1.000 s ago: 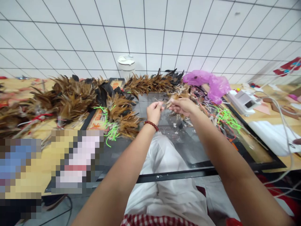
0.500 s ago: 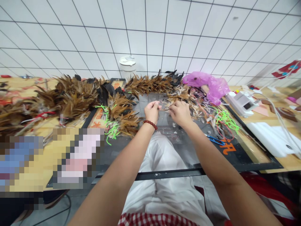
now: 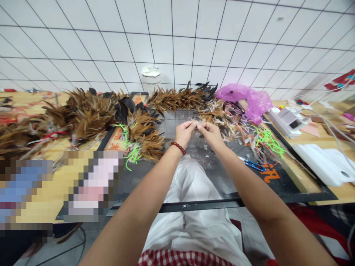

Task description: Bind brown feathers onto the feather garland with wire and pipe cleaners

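Fingertips meet over the dark glass panel (image 3: 172,173), where my left hand (image 3: 184,132) and my right hand (image 3: 210,133) pinch together. What lies between them is pale and too small to make out. A beaded bracelet (image 3: 178,147) circles my left wrist. Just beyond my right hand spreads a heap of loose brown and whitish feathers (image 3: 222,116). Behind the hands a row of brown feathers (image 3: 177,99) runs across the panel. To the left of my left hand sit bundled feathers (image 3: 146,133) beside bright green ties (image 3: 133,153).
At right lie blue-handled snips (image 3: 253,164), green strings (image 3: 267,142), a pink plastic bag (image 3: 246,98), a white device with cables (image 3: 287,120) and a white flat object (image 3: 321,162). A lidded white cup (image 3: 151,75) stands by the tiled wall. Larger feather bundles (image 3: 85,114) fill the left.
My right hand has left the loose feather heap and moved left to meet my left hand. My left hand has turned slightly towards it, fingertips now together.
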`<state>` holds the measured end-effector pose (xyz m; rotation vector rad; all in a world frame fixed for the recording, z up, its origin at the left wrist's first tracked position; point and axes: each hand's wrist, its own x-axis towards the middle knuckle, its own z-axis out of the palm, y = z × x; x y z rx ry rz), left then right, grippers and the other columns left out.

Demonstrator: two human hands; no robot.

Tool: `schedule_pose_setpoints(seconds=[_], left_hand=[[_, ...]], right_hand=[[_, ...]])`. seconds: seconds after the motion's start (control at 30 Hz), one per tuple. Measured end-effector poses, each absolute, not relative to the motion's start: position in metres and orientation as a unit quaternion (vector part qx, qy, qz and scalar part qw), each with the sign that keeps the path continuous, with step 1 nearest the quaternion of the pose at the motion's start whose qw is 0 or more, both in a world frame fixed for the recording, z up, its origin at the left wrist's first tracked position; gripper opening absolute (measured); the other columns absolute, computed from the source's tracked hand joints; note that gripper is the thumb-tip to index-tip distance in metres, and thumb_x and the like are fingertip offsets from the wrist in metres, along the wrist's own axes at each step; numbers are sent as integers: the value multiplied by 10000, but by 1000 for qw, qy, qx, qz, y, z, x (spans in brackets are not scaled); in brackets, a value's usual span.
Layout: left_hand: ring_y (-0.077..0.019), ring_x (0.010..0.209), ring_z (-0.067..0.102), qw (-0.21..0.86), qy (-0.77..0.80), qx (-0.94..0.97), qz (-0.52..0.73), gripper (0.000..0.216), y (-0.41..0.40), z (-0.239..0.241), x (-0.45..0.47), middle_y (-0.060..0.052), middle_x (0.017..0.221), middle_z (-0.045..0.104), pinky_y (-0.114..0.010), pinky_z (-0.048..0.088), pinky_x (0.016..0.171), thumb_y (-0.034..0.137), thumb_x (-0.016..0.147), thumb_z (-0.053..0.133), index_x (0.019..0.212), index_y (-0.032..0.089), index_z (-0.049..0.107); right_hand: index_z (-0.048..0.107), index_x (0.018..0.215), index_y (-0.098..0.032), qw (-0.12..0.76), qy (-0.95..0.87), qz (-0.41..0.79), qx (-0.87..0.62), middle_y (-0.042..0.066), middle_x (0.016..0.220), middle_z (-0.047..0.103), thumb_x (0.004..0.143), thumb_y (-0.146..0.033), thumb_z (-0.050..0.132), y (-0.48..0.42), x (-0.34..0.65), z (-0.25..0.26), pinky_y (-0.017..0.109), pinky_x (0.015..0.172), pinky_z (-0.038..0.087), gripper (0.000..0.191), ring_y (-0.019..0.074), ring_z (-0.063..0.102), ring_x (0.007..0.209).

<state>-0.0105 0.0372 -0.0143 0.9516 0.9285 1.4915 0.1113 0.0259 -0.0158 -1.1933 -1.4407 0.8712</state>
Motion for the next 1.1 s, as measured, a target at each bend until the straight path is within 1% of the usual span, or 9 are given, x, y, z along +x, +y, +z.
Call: schedule_pose_setpoints(seconds=[0.17,0.27,0.37,0.43,0.5,0.63,0.87,1.0,1.1], left_hand=[[-129,743,637,591,361,401,600,163,34,-13,-10,-55,784,727,-271,488,763,267,627,793,738,157,747],[-114,719,634,603,340,387,610,183,35,-13,-12,-50,759,708,-248,494,727,302,649,787,712,145,718],[-97,657,622,585,339,318,665,211,40,-14,-15,-11,658,651,-231,496,669,337,694,757,713,149,662],[-89,614,608,567,352,278,691,212,43,-14,-17,24,580,583,-216,486,628,339,713,740,737,156,637],[-84,586,594,556,364,270,696,209,45,-14,-17,43,543,531,-201,465,589,338,726,727,757,158,626],[-76,535,555,546,383,274,693,231,45,-13,-17,56,523,475,-199,424,537,377,741,709,774,167,618],[-73,510,522,543,382,278,695,273,46,-16,-17,61,524,452,-219,418,548,421,730,709,781,168,621],[-66,514,521,541,384,273,696,262,46,-17,-17,56,531,467,-214,421,555,403,730,710,754,161,615],[-60,507,517,544,384,279,692,258,45,-16,-16,54,527,482,-202,419,549,390,729,711,743,152,613]], right_hand=[[538,665,-196,500,-607,377,-490,-29,604,510,751,-561,588,25,109,-17,244,565,383,379,111,446,563],[580,708,-193,455,-654,293,-529,-8,640,554,809,-483,547,23,115,-13,276,629,414,308,142,490,622],[662,937,-189,402,-701,99,-580,75,930,661,855,-282,495,21,126,-7,356,804,406,208,215,545,869],[660,1087,-213,340,-729,-8,-594,106,1160,628,845,-177,470,20,132,-6,412,886,347,310,268,494,1055],[679,1082,-247,273,-756,-46,-593,96,1252,593,819,-129,477,18,136,-7,446,898,302,352,302,429,1150],[711,852,-239,248,-755,-62,-603,90,1177,624,798,-120,500,17,135,-10,452,881,260,248,304,413,1147],[673,936,-217,256,-791,-36,-554,98,1057,644,812,-345,558,10,127,1,417,863,261,212,287,467,1037],[652,980,-208,208,-822,-10,-530,96,1080,645,705,-300,618,10,133,4,385,824,257,292,290,481,1039],[666,917,-200,199,-826,14,-528,83,977,685,721,-264,597,13,138,2,375,816,240,218,267,523,973]])
